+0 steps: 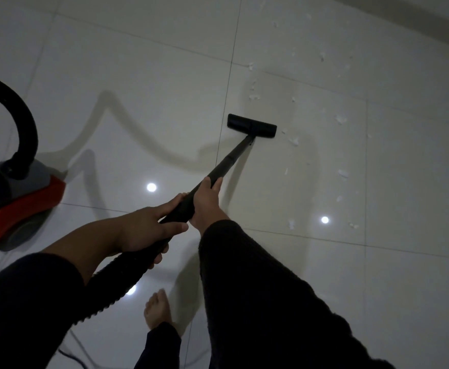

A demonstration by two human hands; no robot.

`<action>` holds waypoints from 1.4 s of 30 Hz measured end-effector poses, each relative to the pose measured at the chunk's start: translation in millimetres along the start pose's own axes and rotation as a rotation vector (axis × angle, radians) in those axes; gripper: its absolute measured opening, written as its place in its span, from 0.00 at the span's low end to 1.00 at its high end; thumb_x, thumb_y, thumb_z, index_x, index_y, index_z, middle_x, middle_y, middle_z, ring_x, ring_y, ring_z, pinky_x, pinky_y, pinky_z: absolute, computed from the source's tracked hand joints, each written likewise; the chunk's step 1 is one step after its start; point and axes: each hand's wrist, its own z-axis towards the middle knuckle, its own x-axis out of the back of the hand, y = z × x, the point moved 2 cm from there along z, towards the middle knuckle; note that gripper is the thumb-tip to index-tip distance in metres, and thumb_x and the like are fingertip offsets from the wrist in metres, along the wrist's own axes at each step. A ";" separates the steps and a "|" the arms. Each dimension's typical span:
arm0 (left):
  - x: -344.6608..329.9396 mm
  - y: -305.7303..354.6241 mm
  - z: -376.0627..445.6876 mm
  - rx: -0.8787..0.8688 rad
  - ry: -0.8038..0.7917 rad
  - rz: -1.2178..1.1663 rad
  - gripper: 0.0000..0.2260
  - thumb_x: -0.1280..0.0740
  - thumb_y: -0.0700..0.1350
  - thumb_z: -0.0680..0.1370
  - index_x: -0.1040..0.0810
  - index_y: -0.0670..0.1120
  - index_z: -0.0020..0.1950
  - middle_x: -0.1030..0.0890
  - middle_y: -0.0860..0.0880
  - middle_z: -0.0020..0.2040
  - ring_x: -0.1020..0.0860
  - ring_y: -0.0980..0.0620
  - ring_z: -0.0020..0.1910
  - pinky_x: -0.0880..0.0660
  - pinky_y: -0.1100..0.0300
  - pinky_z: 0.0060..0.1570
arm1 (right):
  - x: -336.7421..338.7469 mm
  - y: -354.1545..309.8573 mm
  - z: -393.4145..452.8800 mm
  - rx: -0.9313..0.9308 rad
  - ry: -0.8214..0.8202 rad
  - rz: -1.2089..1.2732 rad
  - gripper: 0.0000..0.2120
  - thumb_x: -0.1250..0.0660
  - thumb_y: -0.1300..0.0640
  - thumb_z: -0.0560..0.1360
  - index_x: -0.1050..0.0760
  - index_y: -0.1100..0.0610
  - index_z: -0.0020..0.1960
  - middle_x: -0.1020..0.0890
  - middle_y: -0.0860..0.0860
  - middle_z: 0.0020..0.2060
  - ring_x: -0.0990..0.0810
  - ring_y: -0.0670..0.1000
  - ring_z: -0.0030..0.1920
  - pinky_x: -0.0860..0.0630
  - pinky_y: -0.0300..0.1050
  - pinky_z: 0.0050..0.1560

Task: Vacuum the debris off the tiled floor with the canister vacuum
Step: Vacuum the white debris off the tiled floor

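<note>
Head view: your two hands hold one black rigid wand [226, 162]. Your right hand [207, 202] is wrapped round it ahead, your left hand [149, 225] curled round it behind, beside the ribbed hose [117, 283]. One flat rectangular floor head [251, 125] rests on the glossy tiled floor [138, 89]. White debris scraps [294, 141], too many to count, lie right. One red-grey canister vacuum [16, 201] stands left.

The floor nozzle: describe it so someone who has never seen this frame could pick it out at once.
Start at the red canister vacuum by the left edge, then find the black wand gripped by both hands, left hand and right hand. Follow the wand up and right to its far end: the floor nozzle is the flat black bar lying on the pale tiles, the only dark shape among the white scraps.
</note>
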 end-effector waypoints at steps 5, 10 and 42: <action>8.9 49.3 25.0 0.003 0.030 -0.054 0.31 0.37 0.49 0.79 0.50 0.69 0.74 0.25 0.43 0.33 0.25 0.50 0.26 0.25 0.58 0.29 | -1.0 -55.2 26.5 -0.002 -0.042 -0.053 0.25 0.50 0.45 0.81 0.57 0.31 0.73 0.28 0.51 0.59 0.23 0.55 0.57 0.24 0.56 0.59; 19.1 102.9 49.6 -0.018 0.043 -0.092 0.31 0.37 0.48 0.80 0.50 0.68 0.74 0.25 0.43 0.33 0.24 0.51 0.26 0.25 0.59 0.28 | -2.5 -112.0 51.0 0.009 -0.064 -0.080 0.25 0.49 0.44 0.81 0.57 0.32 0.73 0.30 0.53 0.64 0.25 0.57 0.61 0.25 0.57 0.61; 197.5 283.0 175.4 -0.039 0.007 -0.038 0.31 0.38 0.48 0.80 0.51 0.68 0.74 0.25 0.43 0.34 0.24 0.50 0.26 0.25 0.59 0.27 | -118.3 -332.8 171.7 0.084 -0.105 0.084 0.25 0.49 0.46 0.82 0.57 0.35 0.74 0.32 0.55 0.68 0.24 0.51 0.42 0.21 0.50 0.48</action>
